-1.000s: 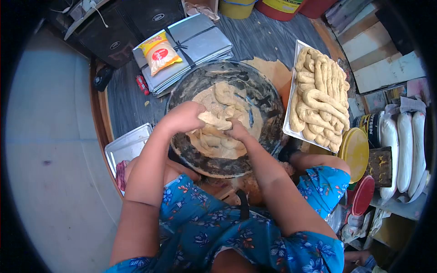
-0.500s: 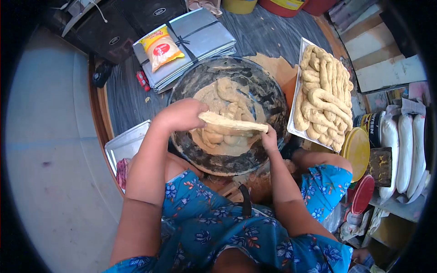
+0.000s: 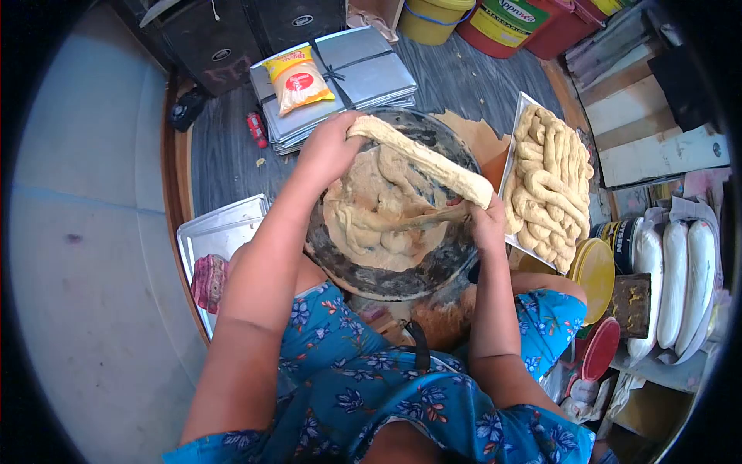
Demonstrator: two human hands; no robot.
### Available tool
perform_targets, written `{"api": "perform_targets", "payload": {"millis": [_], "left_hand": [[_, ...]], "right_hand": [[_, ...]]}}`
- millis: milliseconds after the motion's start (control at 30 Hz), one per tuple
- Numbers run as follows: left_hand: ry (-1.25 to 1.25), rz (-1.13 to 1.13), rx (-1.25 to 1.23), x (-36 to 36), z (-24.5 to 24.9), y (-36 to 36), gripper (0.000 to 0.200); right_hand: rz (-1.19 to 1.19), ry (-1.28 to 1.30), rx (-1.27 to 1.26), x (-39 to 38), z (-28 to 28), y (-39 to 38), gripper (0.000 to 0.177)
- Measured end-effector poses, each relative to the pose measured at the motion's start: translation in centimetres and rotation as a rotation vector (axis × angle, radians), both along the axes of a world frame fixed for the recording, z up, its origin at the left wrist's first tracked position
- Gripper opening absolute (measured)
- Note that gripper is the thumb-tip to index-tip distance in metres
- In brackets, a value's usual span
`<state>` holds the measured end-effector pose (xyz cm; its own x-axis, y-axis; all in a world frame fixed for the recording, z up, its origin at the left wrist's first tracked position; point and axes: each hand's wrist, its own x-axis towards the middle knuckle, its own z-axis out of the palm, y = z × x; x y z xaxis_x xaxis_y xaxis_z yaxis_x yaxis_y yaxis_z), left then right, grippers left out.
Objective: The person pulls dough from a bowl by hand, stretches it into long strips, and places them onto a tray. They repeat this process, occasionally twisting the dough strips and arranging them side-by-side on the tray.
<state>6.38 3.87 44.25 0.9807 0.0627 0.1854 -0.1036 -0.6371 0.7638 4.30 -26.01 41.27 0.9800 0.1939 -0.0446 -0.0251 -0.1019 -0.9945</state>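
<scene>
A long strip of pale dough (image 3: 421, 157) is stretched in the air above a wide black basin (image 3: 363, 288). My left hand (image 3: 332, 145) is closed around its far left end, and my right hand (image 3: 487, 224) grips the lower right end near the basin's right rim. The strip slopes down from left to right. Beneath it in the basin lie coils of dough (image 3: 394, 240) on a layer of tan crumbs or flour. Part of the coil is hidden behind the strip. To the right, a white tray (image 3: 506, 176) carries many thick dough ropes (image 3: 550, 166) laid side by side and overlapping.
Tied metal trays (image 3: 375, 66) lie beyond the basin with a yellow-and-white packet (image 3: 299, 81) on top. A red toy car (image 3: 256, 130) is beside them. Another tray (image 3: 224, 220) sits left by my knee. Tubs with yellow lids (image 3: 593, 271) and white wrapped rolls (image 3: 674, 286) stand right.
Both hands have risen and moved away from my body with the dough strip, which now tilts down to the right instead of lying nearly level. The camera view has shifted slightly.
</scene>
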Motion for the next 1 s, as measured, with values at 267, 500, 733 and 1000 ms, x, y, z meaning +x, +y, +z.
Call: {"api": "perform_targets", "payload": {"millis": [267, 500, 733, 1000], "left_hand": [[0.608, -0.086, 0.243, 0.5, -0.9, -3.4, 0.051], [0.343, -0.369, -0.136, -3.6, -14.5, -11.0, 0.059], [0.691, -0.438, 0.199, -4.7, -15.1, -10.9, 0.044], [1.021, -0.697, 0.692, -6.7, -20.9, -8.2, 0.024]], "right_hand": [[-0.085, 0.279, 0.465, 2.9, 5.0, 4.2, 0.019], [-0.132, 0.464, 0.63, 4.8, 4.9, 5.6, 0.022], [-0.08, 0.302, 0.531, 8.2, 9.9, 2.9, 0.022], [0.274, -0.066, 0.122, 9.4, 20.5, 4.1, 0.026]]}}
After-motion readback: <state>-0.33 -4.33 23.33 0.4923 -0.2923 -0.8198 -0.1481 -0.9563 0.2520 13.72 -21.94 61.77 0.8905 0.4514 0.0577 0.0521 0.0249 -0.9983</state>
